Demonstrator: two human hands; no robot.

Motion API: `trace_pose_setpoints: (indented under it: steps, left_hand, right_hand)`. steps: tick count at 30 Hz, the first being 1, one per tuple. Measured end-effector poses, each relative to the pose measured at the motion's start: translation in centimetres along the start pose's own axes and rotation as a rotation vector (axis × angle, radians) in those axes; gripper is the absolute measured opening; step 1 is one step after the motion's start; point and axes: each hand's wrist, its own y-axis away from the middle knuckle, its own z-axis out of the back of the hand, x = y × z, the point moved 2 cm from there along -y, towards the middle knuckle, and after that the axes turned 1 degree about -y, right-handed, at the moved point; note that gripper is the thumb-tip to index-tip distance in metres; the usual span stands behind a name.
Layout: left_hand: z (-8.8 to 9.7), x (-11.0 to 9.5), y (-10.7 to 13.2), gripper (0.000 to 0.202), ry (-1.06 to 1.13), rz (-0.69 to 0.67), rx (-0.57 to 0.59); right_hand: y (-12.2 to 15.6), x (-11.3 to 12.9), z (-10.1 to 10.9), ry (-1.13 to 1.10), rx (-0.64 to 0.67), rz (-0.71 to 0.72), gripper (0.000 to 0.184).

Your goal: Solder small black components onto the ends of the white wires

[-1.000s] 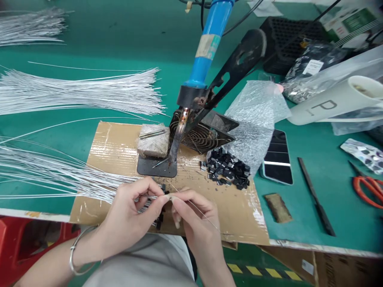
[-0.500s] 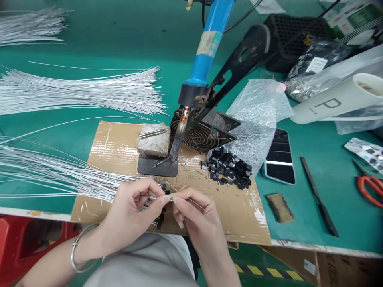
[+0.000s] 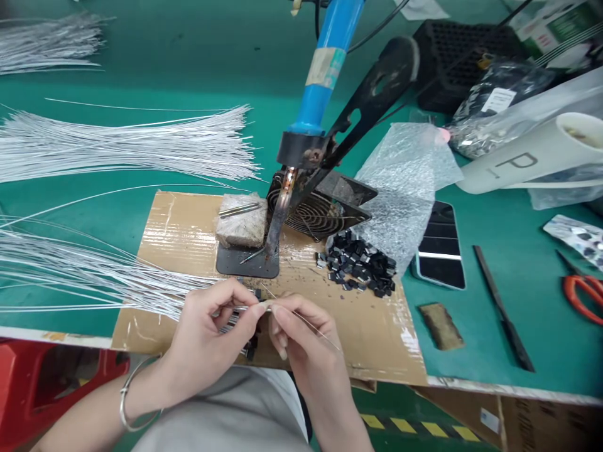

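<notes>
Over the cardboard sheet (image 3: 377, 333), my left hand (image 3: 207, 345) pinches a thin wire between thumb and forefinger. My right hand (image 3: 311, 345) is closed at the wire's end, its fingertips against those of the left. What sits between the fingertips is too small to make out. A fine solder-like strand (image 3: 313, 328) runs across the right hand's fingers. Beside and under the left hand lies a bundle of white wires (image 3: 136, 282), with black pieces at their ends. Above both hands stands a blue-handled soldering iron (image 3: 315, 103), tip down in a black stand.
A pile of small black connectors (image 3: 362, 263) lies right of a small fan (image 3: 311, 210). A wrapped block (image 3: 240, 229) is left of the iron tip. Further right are a phone (image 3: 440, 245), a file-like tool (image 3: 502, 307), scissors (image 3: 584, 292) and a white cup (image 3: 527, 157).
Both hands keep nearly the same pinch. The right hand has shifted very slightly left, and the view has moved a little.
</notes>
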Motion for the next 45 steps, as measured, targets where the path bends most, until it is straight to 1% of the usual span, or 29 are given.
trace_pose_setpoints:
  steps: [5,13,18,29,31,35,39,42,45]
  left_hand:
    - [-0.1,0.3,0.3,0.018,-0.026,-0.020,-0.013]
    - [0.1,-0.3,0.2,0.018,-0.064,-0.075,-0.042]
    - [-0.1,-0.1,0.5,0.019,-0.074,-0.095,-0.061]
    - [-0.6,0.8,0.7,0.021,-0.014,0.004,-0.091]
    - [-0.7,1.0,0.8,0.022,0.015,0.036,-0.083]
    - [-1.0,1.3,0.7,0.024,0.103,0.116,-0.036]
    - [-0.9,1.0,0.4,0.023,0.162,0.139,-0.018]
    - [-0.6,0.7,0.1,0.023,0.195,0.156,-0.008]
    - [-0.3,0.6,-0.1,0.022,0.195,0.161,-0.025]
  right_hand:
    - [-0.1,0.0,0.0,-0.010,-0.021,-0.009,0.021]
    - [0.1,0.1,-0.1,0.006,-0.028,-0.010,0.018]
    - [0.0,0.0,-0.1,-0.018,-0.033,-0.001,0.018]
    - [0.0,-0.5,-0.4,-0.040,-0.078,0.012,0.018]
    - [0.0,-0.5,-0.4,-0.027,-0.089,0.025,0.018]
    - [0.3,-0.4,-0.4,0.052,-0.114,0.091,0.015]
    - [0.7,-0.3,-0.1,0.151,-0.136,0.144,0.013]
    - [0.7,-0.3,0.4,0.191,-0.096,0.149,0.015]
    - [0.5,-0.1,1.0,0.223,-0.081,0.172,0.021]
